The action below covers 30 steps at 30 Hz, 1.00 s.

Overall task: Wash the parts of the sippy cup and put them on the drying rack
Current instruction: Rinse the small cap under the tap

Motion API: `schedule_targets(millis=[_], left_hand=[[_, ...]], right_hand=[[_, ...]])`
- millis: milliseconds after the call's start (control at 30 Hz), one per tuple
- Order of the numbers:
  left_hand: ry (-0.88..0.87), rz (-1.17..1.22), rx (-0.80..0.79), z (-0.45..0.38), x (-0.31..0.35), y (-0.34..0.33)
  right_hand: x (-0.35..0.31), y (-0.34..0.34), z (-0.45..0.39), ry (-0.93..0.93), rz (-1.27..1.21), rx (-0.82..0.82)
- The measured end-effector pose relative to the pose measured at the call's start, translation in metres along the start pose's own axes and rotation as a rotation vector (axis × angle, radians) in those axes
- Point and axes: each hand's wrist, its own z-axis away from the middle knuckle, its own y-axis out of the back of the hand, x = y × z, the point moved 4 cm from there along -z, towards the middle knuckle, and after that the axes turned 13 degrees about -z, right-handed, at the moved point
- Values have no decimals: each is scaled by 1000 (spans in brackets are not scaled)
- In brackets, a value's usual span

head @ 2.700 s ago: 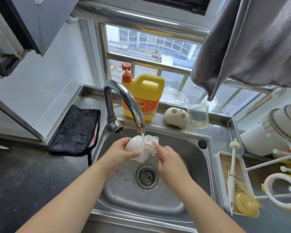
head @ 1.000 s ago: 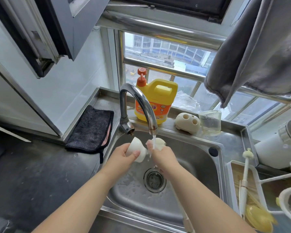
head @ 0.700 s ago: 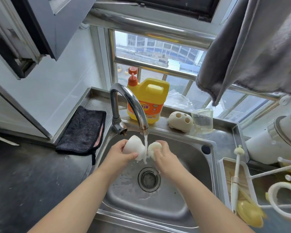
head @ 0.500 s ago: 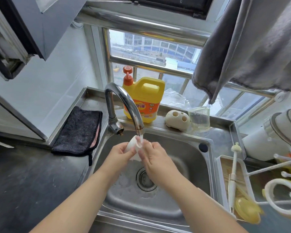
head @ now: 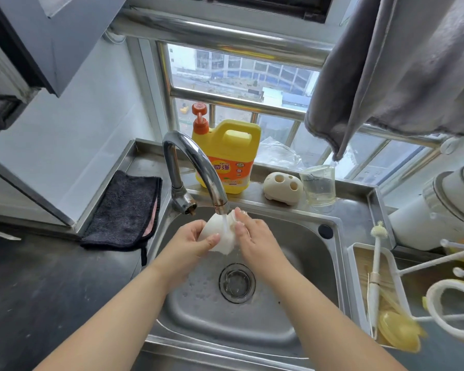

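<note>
Over the steel sink [head: 300, 236] my left hand [head: 190, 242] grips a white sippy cup part [head: 220, 231] under the running faucet [head: 196, 167]. My right hand [head: 252, 236] presses against the part's right side, fingers curled around a pale piece that is mostly hidden. Water streams over the part. A cream cup part with holes [head: 283, 187] and a clear cup [head: 318, 186] stand on the ledge behind the sink. The white drying rack [head: 456, 311] is at the right edge.
A yellow detergent jug [head: 229, 156] stands behind the faucet. A dark cloth [head: 126, 210] lies left of the sink. A white tray [head: 358, 269] at the right holds a brush [head: 377, 258] and yellow pieces [head: 398, 330]. A grey towel [head: 402, 68] hangs above.
My right hand has shifted from in front of the part to its right side, so more of the white part shows. Both hands stay under the water stream.
</note>
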Motion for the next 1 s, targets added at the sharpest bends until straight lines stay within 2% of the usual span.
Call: schedule_targets(millis=[167,300,400,500,567,667,733,833,900,1000], left_hand=[[39,171,-75,1,3,-3],[70,33,-88,-2,1,-9],[47,-51,-139,-5,6,-5],[32,-89,-110,-6,6,1],[14,-110,-114,-3,5,-1],[-26,-99,-178,0,5,-11],[-39,-65,-138,-1,9,-10],[-33,6,-78,-1,11,1],[-50,-1,-74,1,10,5],[-76,-3,-125,4,12,-4]], right_hand=[[-2,6,16,29,-109,-7],[-10,2,14,52,-101,-35],[-14,1,17,100,-22,-48],[-14,1,22,150,97,-61],[-11,5,16,125,141,-22],[-10,10,-3,48,70,53],[-18,5,-1,112,62,28],[-21,-2,23,261,193,-24],[-13,7,24,217,210,13],[-8,18,5,90,75,67]])
